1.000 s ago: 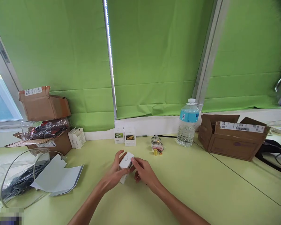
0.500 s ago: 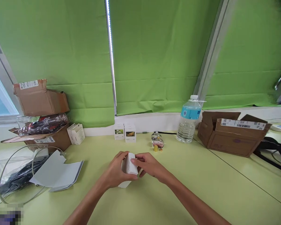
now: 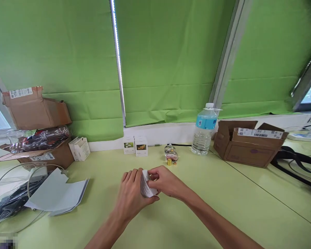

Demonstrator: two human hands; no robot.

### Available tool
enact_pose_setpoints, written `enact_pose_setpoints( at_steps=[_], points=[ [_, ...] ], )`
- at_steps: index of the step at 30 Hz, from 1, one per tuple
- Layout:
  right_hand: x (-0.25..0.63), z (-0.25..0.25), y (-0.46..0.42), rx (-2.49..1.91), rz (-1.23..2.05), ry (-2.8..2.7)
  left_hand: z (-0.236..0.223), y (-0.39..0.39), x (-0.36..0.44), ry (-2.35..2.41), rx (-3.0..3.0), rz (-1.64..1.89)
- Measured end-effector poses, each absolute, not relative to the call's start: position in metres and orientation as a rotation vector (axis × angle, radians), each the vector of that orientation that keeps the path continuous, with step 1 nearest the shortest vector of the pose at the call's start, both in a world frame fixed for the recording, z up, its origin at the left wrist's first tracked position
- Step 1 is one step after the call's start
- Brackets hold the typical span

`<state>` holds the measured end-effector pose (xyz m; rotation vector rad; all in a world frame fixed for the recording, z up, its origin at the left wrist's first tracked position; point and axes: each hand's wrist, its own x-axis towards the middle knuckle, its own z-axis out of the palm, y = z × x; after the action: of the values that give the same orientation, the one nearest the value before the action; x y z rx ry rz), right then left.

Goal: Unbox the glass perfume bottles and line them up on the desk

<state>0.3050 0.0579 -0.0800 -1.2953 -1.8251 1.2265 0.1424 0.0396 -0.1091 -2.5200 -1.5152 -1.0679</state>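
Observation:
A small white carton [image 3: 146, 188] with fine print is between my two hands, tilted over the middle of the table. My left hand [image 3: 131, 193] wraps round its left side, thumb along the near edge. At the right end, the fingers of my right hand [image 3: 167, 182] are bent and pinched against the carton's edge; the exact spot they grip is partly hidden. Beyond the hands lie two small glass bottles [image 3: 172, 155], with a gold cap [image 3: 169, 162] and a tiny copper-coloured piece [image 3: 175, 163] in front of them.
Two white cartons with flower pictures [image 3: 141, 148] stand by the wall. A large water bottle [image 3: 203, 133] and an open cardboard box [image 3: 250, 147] are right. On the left are stacked cardboard boxes [image 3: 38, 112], another white carton [image 3: 82, 149] and white sheets [image 3: 59, 195].
The carton has been turned and tilted in my hands, so a printed side shows instead of its lettered end. My left hand has rolled over its left side. The view has shifted slightly right.

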Motion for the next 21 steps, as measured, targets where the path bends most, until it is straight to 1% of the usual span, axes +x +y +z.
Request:
enact_pose_setpoints(
  at_steps=[3, 13, 17, 21],
  points=[
    [0.304, -0.082, 0.057, -1.380, 1.046, -1.840, -0.113, 0.040, 0.145, -1.495, -2.498, -1.066],
    [0.301, -0.071, 0.045, -1.360, 0.694, -2.055, -0.110, 0.035, 0.151, -1.554, -2.453, -1.125],
    [0.303, -0.067, 0.046, -1.318, 0.658, -2.047, -0.110, 0.034, 0.149, -1.608, -2.429, -1.175],
    [0.307, -0.066, 0.052, -1.230, 0.768, -1.972, -0.114, 0.036, 0.147, -1.765, -2.409, -1.251]
  ],
)
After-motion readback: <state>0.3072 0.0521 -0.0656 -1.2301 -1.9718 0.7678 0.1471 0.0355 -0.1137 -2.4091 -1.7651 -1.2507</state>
